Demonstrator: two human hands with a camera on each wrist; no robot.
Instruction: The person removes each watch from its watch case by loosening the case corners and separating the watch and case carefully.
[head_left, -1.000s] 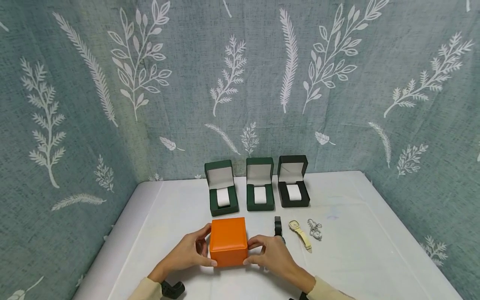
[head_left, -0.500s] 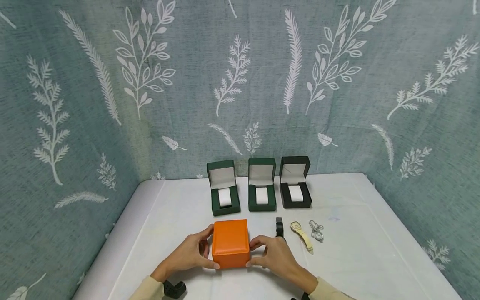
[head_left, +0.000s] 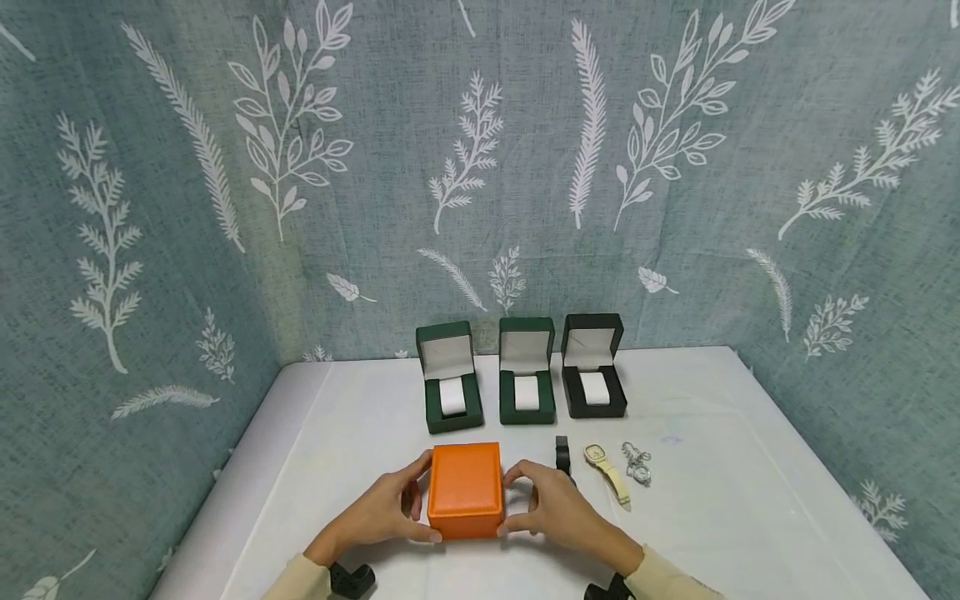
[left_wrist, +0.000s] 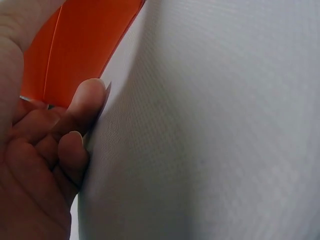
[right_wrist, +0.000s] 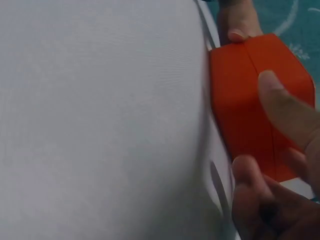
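A closed orange box (head_left: 466, 483) stands near the front of the white table, its front seam low and facing me. My left hand (head_left: 378, 512) holds its left side, thumb at the front corner and fingers along the far part of that side. On the right side my right hand (head_left: 558, 508) has its index fingertip by the upper edge and its thumb at the front corner. The orange wall (left_wrist: 75, 45) fills the left wrist view's upper left. In the right wrist view the right thumb (right_wrist: 287, 107) overlaps the box (right_wrist: 245, 110) and is blurred.
Behind stand two open green watch boxes (head_left: 467, 417) (head_left: 517, 419) and an open black one (head_left: 588, 412), each with a white cushion. Right of the orange box lie a black-strapped watch (head_left: 562, 450), a yellow-strapped watch (head_left: 611, 477) and a silver watch with a chain (head_left: 639, 471).
The head view has shifted slightly. Against the box, the right index finger has risen a little toward its upper edge; the left hand and the box keep their places.
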